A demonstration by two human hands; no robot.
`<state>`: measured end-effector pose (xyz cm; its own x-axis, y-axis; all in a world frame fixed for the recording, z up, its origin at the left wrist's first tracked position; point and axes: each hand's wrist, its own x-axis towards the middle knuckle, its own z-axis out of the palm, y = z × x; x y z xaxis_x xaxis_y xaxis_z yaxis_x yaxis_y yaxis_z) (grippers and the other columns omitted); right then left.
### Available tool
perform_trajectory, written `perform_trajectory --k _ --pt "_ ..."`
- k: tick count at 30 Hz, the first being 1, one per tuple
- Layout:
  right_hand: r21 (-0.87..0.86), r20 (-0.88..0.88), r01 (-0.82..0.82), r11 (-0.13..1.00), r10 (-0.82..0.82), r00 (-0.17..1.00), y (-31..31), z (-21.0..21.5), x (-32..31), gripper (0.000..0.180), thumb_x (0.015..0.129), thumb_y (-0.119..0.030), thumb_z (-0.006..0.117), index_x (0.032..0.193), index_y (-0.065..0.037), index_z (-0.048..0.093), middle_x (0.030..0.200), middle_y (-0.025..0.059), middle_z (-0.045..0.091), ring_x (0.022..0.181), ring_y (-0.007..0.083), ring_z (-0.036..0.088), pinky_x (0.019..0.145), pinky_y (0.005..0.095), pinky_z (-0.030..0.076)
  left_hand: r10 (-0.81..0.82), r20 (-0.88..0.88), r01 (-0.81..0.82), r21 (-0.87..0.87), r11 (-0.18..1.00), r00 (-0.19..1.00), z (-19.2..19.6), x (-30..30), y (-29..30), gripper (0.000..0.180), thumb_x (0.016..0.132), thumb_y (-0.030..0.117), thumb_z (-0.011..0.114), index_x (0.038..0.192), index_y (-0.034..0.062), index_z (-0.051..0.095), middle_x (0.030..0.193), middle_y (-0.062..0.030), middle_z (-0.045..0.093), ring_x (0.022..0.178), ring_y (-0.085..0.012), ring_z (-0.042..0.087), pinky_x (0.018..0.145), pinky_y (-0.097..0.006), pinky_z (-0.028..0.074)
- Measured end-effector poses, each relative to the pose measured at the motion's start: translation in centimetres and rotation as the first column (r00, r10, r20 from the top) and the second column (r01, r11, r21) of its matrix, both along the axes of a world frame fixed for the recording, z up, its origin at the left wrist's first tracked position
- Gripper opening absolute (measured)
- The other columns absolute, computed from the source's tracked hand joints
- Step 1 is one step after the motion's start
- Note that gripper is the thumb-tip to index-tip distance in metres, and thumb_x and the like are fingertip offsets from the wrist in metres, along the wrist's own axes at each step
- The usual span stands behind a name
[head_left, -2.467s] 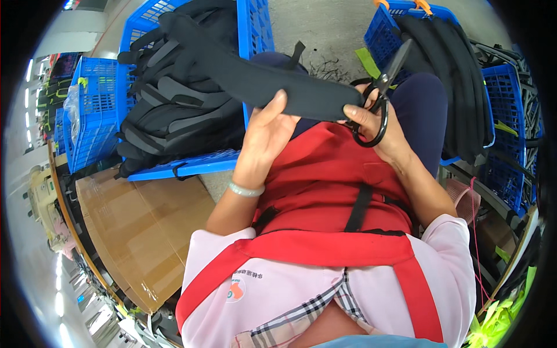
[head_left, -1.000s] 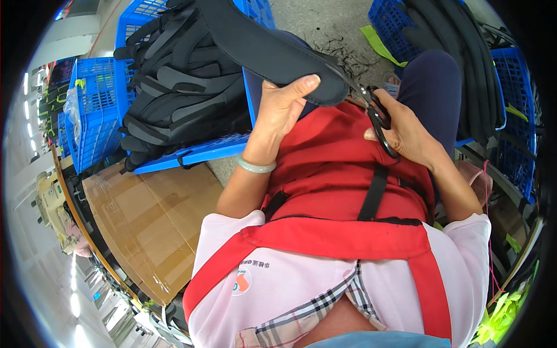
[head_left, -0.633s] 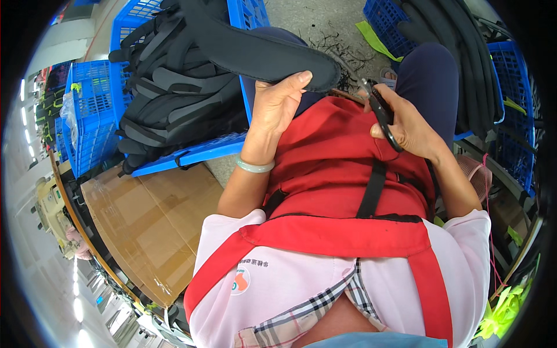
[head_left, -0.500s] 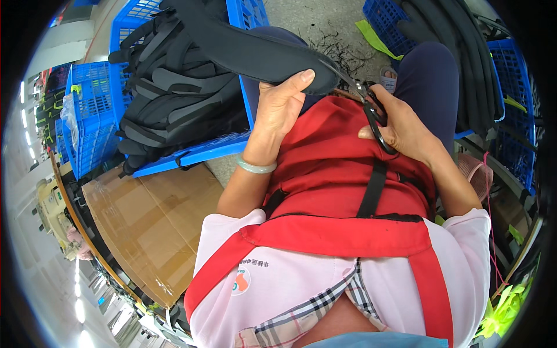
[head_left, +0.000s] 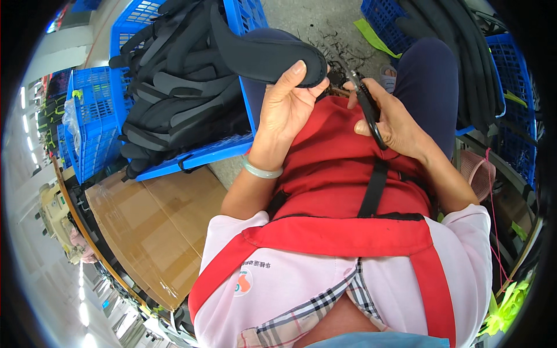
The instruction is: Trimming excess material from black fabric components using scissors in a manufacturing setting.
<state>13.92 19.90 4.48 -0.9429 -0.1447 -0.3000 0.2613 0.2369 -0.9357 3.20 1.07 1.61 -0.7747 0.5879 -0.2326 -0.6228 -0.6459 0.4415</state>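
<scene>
My left hand (head_left: 287, 104) pinches the rounded end of a black padded strap (head_left: 270, 57), thumb on top and fingers underneath. The strap's other end runs up and to the left, over the blue crate. Black-handled scissors (head_left: 369, 107) sit in my right hand (head_left: 395, 119), just right of the strap end. Their blades point up and away, apart from the strap and seen nearly edge-on. My right thumb and fingers are round the handles. Both hands are above the red apron (head_left: 336, 151) on my lap.
At the left, a blue plastic crate (head_left: 197, 161) is heaped with similar black straps (head_left: 174, 98). A flattened cardboard piece (head_left: 156, 226) lies below it. More long black pads (head_left: 458, 58) hang over a blue crate (head_left: 510, 98) at the right. Dark thread scraps (head_left: 339, 58) litter the floor ahead.
The scissors have drawn back from the strap's edge and turned more upright. My left hand has shifted slightly right and turned the strap end, which now shows a more rounded face.
</scene>
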Motion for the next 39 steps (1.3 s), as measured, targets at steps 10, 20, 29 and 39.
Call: perform_trajectory --k 10,20,29,39 --pt "-0.088 -0.135 0.354 0.931 -0.363 0.922 -1.6 -0.1 -2.5 0.027 0.084 -0.011 0.073 0.103 -0.002 0.056 0.085 -0.0019 0.055 0.079 0.0042 0.049 0.071 0.0198 0.042 -0.078 -0.064 0.076 -0.026 0.997 0.995 -0.2 2.8 2.0 0.026 0.098 0.017 0.056 0.121 0.0059 0.054 0.118 -0.007 0.06 0.108 -0.0188 0.059 0.093 -0.038 0.049" --pt "-0.127 -0.227 -0.013 0.992 -0.016 0.974 1.4 3.1 -3.7 0.025 0.083 -0.013 0.075 0.089 -0.003 0.053 0.075 -0.0037 0.043 0.07 0.0045 0.04 0.061 0.0214 0.035 -0.582 -0.812 -0.532 -0.511 0.675 0.042 11.4 1.5 -2.2 0.029 0.069 0.007 0.082 0.093 -0.0007 0.07 0.093 -0.0108 0.069 0.083 -0.0237 0.065 0.078 -0.034 0.051" --pt "0.04 -0.032 0.138 0.99 -0.137 0.99 2.0 3.0 -2.5 0.029 0.089 -0.012 0.069 0.113 -0.001 0.056 0.084 -0.0036 0.048 0.077 0.0049 0.045 0.068 0.0197 0.04 -0.801 -0.533 -0.001 -0.833 0.554 0.274 8.7 -5.6 -0.9 0.024 0.079 0.012 0.078 0.094 -0.0014 0.067 0.08 -0.0012 0.061 0.074 -0.0075 0.052 0.066 -0.024 0.044" --pt "0.091 0.033 -0.01 0.996 0.007 0.999 1.3 3.5 -0.8 0.061 0.072 -0.036 0.082 0.107 0.0 0.048 0.076 0.0084 0.045 0.069 0.0207 0.042 0.065 0.0319 0.041 -0.586 -0.542 0.053 -0.706 0.706 0.602 7.6 -6.4 -2.4 0.018 0.081 0.007 0.076 0.096 -0.0011 0.069 0.086 -0.0003 0.067 0.08 -0.007 0.059 0.075 -0.022 0.049"
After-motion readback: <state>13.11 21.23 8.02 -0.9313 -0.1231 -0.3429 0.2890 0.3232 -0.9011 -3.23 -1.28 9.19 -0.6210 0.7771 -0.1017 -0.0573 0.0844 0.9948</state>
